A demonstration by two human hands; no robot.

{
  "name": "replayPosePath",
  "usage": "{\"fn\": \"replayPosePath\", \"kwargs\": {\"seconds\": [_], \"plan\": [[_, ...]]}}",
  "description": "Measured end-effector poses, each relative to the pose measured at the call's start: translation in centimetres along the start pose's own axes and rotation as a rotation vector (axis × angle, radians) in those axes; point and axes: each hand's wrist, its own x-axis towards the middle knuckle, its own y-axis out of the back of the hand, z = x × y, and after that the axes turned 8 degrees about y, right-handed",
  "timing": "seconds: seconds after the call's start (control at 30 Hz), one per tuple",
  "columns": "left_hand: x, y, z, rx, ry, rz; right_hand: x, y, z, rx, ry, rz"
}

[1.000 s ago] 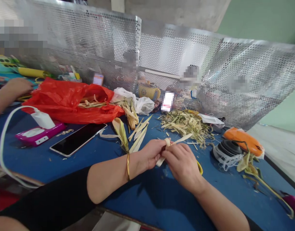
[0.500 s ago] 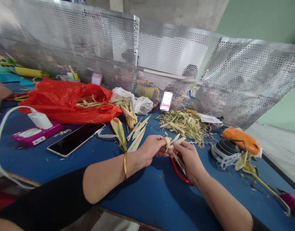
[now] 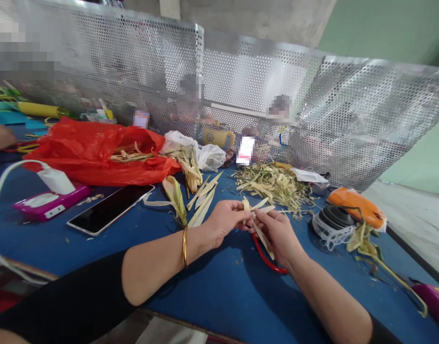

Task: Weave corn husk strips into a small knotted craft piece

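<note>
Both hands meet above the blue table, working on strips of pale dried corn husk [image 3: 263, 235]. My left hand [image 3: 227, 221], with a gold bangle on its wrist, pinches a folded part of the husk. Fingers of my right hand [image 3: 277, 232] are closed on the same piece from the other side, and a strip hangs down beside its palm. Under the right hand lies a red-handled tool [image 3: 263, 258], its other end hidden. Left of the hands are loose husk strips [image 3: 206, 203] and a husk with a greenish base [image 3: 177, 200].
A heap of husk shreds [image 3: 277, 184] lies beyond my hands. To the left are a phone [image 3: 110, 210], a purple power strip [image 3: 52, 201] and a red plastic bag [image 3: 83, 148]. A thread spool [image 3: 333, 222] and orange packet [image 3: 357, 206] stand right. Another person's hand [image 3: 0, 138] shows far left.
The folded husk between my fingers has turned slightly, and its loop looks narrower. Both hands stay close together in nearly the same place. The view has shifted a little.
</note>
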Motion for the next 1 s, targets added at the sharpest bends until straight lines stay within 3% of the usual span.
{"fn": "replayPosePath", "kwargs": {"seconds": [0.13,0.23,0.37,0.53,0.63,0.73,0.87,1.0], "plan": [[0.0,0.2,0.8,-0.013,-0.031,0.176,0.0,0.3,0.5,-0.239,0.064,-0.023],[0.1,0.4,1.0,0.003,-0.044,0.222,-0.2,0.7,0.4,-0.493,0.384,-0.158],[0.2,0.5,0.6,0.004,-0.074,0.182,-0.7,1.1,-0.5,-0.841,0.792,-0.389],[0.2,0.4,0.2,0.047,-0.061,0.145,-0.8,1.2,-0.8,-1.444,1.224,-0.407],[0.0,0.2,0.1,0.031,-0.015,0.11,-0.8,1.1,-0.7,-1.517,1.371,-0.415],[-0.1,0.1,0.1,0.041,-0.013,0.084,-0.8,1.2,-0.8,-1.342,1.346,-0.31],[0.0,0.3,0.0,0.152,-0.029,0.041,-0.4,1.5,-1.0,-1.016,1.047,-0.107],[0.1,0.4,-0.2,0.251,-0.059,-0.014,0.1,1.9,-1.0,-1.077,0.759,-0.059]]}}
